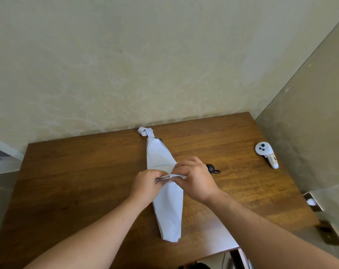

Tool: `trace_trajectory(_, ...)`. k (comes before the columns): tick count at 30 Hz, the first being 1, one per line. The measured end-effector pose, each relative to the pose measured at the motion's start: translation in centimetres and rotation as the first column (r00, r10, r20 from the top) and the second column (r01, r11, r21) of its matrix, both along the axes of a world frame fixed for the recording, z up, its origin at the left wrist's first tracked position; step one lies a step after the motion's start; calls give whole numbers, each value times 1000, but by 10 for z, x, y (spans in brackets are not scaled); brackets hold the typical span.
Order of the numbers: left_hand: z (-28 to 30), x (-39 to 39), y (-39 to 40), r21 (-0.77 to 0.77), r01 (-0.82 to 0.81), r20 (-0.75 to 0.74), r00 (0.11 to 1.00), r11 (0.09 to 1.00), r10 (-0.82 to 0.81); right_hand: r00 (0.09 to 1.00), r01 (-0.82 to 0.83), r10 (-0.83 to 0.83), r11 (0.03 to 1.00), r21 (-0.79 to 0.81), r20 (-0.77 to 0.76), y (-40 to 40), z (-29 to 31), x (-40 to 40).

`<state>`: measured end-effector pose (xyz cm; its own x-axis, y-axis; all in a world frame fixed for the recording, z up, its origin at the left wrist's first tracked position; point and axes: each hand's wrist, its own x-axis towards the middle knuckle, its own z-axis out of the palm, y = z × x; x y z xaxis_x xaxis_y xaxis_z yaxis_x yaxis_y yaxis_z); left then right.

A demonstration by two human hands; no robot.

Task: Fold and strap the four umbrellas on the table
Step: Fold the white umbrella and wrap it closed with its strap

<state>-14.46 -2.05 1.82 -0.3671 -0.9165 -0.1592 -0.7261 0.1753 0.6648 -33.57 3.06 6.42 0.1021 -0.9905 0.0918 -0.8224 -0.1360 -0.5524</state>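
Soft even light, wide-angle edge warp

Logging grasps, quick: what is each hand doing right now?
Left hand: pinching a fold of the white fabric umbrella.
Right hand: pinching the same fold from the other side.

There is one view only, from a wide-angle camera worn on the person's head, looking forward and steeply down onto the wooden table (71, 171). It sits close above the table's near edge, so both forearms enter from the bottom corners. The view faces the patterned wall (126, 65) behind the table's far edge, and straight lines bow outward toward the sides. No second view shares the scene.
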Motion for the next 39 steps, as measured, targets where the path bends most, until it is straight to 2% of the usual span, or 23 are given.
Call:
trace_trajectory(4, -7, 1, -4, -10, -26, 56, 998, 1000, 27, 996, -9, 6, 999, -31, -84, 2, 5, 1)
trace_trajectory(8, -9, -3, -7, -39, -37, 74, 996, 999, 40, 960, -61, 60, 998, 7, -273, 0, 5, 7)
trace_trajectory(11, -13, -1, -8, -23, -46, 80, 996, 999, 48, 972, -90, 53, 984, -156, -229, -5, 3, 11)
trace_trajectory(13, -18, 1, -10, -8, -87, 89, 992, 996, 88, 989, -97, 67, 967, -235, -131, -6, 7, 13)
trace_trajectory(16, -20, 2, -13, 20, -112, 68, 992, 993, 111, 996, -52, 65, 978, -204, 55, -6, 14, 6)
trace_trajectory(17, -20, 2, -14, 25, -101, 50, 994, 995, 100, 997, -54, 62, 984, -167, 44, -6, 14, 1)
trace_trajectory(19, -17, 1, -15, 17, -51, 48, 998, 999, 50, 992, -76, 72, 997, -32, -105, -7, 13, -5)
trace_trajectory(21, -15, 1, -15, 15, -12, 62, 998, 1000, 11, 971, -105, 106, 994, 16, -213, -8, 7, -3)
trace_trajectory(26, -21, 9, -13, -7, 39, 37, 999, 999, -38, 974, -195, 175, 971, -141, -144, -5, -3, -1)
trace_trajectory(29, -24, 13, -12, -24, 108, 33, 994, 994, -108, 962, -272, 267, 955, -119, -56, 8, -9, 0)
trace_trajectory(32, -23, 11, -9, -44, 126, 51, 991, 991, -124, 983, -177, 175, 984, -25, -58, 10, -24, -2)
trace_trajectory(34, -26, 12, -9, -57, 142, 46, 989, 988, -140, 987, -155, 152, 987, -43, -57, 9, -36, -2)
trace_trajectory(36, -31, 17, -8, -88, 187, 84, 980, 978, -180, 982, -166, 158, 983, -76, -101, 14, -41, 0)
trace_trajectory(39, -40, 27, -12, -149, 275, 259, 938, 950, -231, 966, -219, 208, 974, -64, -152, 29, -45, 6)
